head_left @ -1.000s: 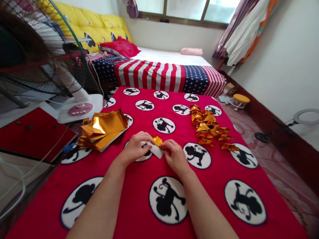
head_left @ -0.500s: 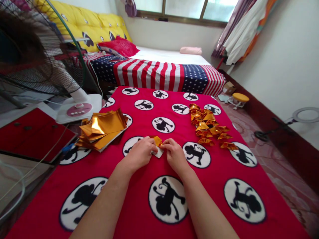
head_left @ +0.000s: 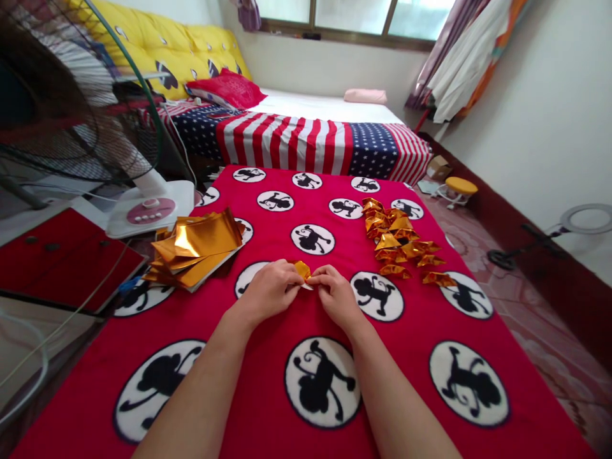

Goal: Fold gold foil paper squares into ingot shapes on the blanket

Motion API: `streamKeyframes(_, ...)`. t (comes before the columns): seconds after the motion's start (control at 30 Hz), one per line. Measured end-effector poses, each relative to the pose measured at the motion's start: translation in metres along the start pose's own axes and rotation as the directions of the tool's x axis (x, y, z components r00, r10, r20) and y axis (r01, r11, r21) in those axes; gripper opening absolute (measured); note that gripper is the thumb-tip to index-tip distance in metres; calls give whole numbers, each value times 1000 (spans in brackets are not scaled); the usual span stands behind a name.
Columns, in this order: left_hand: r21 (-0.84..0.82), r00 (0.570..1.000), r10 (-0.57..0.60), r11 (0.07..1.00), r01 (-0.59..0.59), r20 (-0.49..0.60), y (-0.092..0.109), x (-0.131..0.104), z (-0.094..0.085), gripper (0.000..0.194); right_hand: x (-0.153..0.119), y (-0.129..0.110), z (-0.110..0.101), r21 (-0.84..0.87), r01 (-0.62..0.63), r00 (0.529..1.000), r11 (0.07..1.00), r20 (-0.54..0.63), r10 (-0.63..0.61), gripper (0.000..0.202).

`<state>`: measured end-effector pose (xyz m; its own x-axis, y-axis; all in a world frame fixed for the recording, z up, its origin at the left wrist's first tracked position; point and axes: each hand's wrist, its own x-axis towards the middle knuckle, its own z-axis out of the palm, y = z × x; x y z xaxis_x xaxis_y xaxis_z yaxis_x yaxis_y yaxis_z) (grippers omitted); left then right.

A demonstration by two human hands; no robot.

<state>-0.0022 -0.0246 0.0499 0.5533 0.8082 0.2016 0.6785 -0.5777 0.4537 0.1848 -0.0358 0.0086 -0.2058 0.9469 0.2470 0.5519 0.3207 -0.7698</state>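
Between my hands, at the middle of the red cloth (head_left: 268, 389), is a small sheet of gold foil paper (head_left: 301, 269), partly folded, with a strip of its white back showing. My left hand (head_left: 276, 288) pinches its left side. From the right, my right hand (head_left: 332, 290) grips the other side with thumb and fingers closed. The fingers hide much of the paper. Left of my hands lies a loose stack of flat gold foil sheets (head_left: 205, 239). To the right sits a pile of folded gold foil pieces (head_left: 389, 239), several of them lying apart at its near edge.
A fan (head_left: 148, 197) stands at the left beside the cloth-covered surface, near a red cabinet (head_left: 62, 255). A bed with a striped, starred cover (head_left: 306, 143) lies beyond. On the right floor are a yellow stool (head_left: 461, 186) and a ring-shaped stand (head_left: 588, 218).
The white flap that stuck out toward me from the foil paper is now folded up, leaving a narrow strip. My left fingers have shifted slightly; my right hand stays nearly in place.
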Motion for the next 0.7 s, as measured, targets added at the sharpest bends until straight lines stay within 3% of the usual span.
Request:
streamKeyframes(0.37, -66, 998, -32, 997, 35, 46, -4, 0, 4, 18, 1, 1, 1, 5, -14, 1000, 1000, -5, 14, 21)
streamKeyframes(0.7, -89, 996, -58, 994, 64, 67, -2, 0, 7, 19, 2, 0, 1, 7, -28, 1000, 1000, 9, 27, 29)
